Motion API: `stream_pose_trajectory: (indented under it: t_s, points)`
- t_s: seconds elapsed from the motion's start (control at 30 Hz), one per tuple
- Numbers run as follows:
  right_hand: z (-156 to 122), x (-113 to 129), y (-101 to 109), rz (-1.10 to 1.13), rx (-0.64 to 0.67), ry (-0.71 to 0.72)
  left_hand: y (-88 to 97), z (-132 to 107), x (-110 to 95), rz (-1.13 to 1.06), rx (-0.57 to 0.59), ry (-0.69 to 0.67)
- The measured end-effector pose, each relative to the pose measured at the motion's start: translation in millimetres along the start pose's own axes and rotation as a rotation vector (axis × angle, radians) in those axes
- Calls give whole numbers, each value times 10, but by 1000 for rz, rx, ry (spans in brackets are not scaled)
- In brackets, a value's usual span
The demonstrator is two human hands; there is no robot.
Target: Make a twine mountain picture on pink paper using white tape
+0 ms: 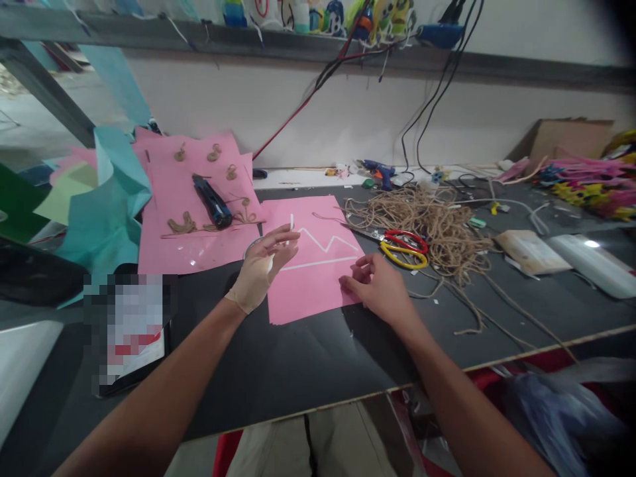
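My left hand [265,265], with a beige covering over its palm side, hovers above the left part of a pink sheet [308,298]. A short white strip [291,221] pokes up between its fingers, which seem closed on it. The sheet bears a white zigzag line and a straight white line below it. At the sheet's right edge rests my right hand [375,285], fingers bent and thumb apart, with nothing seen in it. Behind my left hand, a round rim is mostly hidden. Scissors [405,248] with red and yellow handles lie right of the sheet.
Jute twine [437,225] is heaped at the right. A box cutter [212,202] lies on larger pink sheets [199,255] with twine coils. A phone-like device [136,331] is at left. A glue gun [380,172] sits by the wall, under a shelf [218,40].
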State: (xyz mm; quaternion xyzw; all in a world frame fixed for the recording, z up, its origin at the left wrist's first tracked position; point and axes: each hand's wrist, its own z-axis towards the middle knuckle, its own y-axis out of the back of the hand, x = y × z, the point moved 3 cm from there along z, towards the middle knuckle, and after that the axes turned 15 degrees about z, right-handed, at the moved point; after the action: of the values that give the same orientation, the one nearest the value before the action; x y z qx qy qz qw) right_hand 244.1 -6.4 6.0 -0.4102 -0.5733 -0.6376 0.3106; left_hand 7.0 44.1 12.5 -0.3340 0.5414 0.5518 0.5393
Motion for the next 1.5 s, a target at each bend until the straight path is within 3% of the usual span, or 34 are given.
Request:
stream_pose_trajectory:
  t_s: [0.3, 0.43, 0.63, 0.73, 0.83, 0.9, 0.97, 1.03, 1.1, 1.2, 1.3, 1.5]
  points:
    - [78, 2, -28, -95, 64, 40, -8, -21, -97, 115, 2, -36]
    - [128, -22, -51, -15, 190, 60, -64, -49, -149, 139, 69, -75]
    - [297, 52, -20, -22, 416, -125, -92, -60, -110, 146, 100, -88]
    - [441, 212, -5, -48, 519, -42, -76, -67, -114, 196, 142, -63]
    - [580, 363, 11, 84, 439, 229, -59, -80, -161, 284, 194, -60]
    - [666, 348, 78, 76, 276, 376, -56, -84, -189, 301, 217, -45]
    - [754, 227, 225, -85, 89, 459, -55, -81, -202, 237, 201, -8]
    - [848, 19, 455, -271, -36, 412, -52, -71, -202, 120, 156, 26]
    - [936, -234, 739, -379, -93, 233, -46, -60, -193, 17, 116, 45]
    - [1004, -537, 1047, -462, 16, 37, -28, -45, -169, -68, 108, 64]
    - [1024, -672, 1122, -414, 120, 10, -5, -39, -147, -111, 118, 94]
    - [1031, -632, 1052, -441, 112, 91, 0, -39, -168, -160, 134, 100]
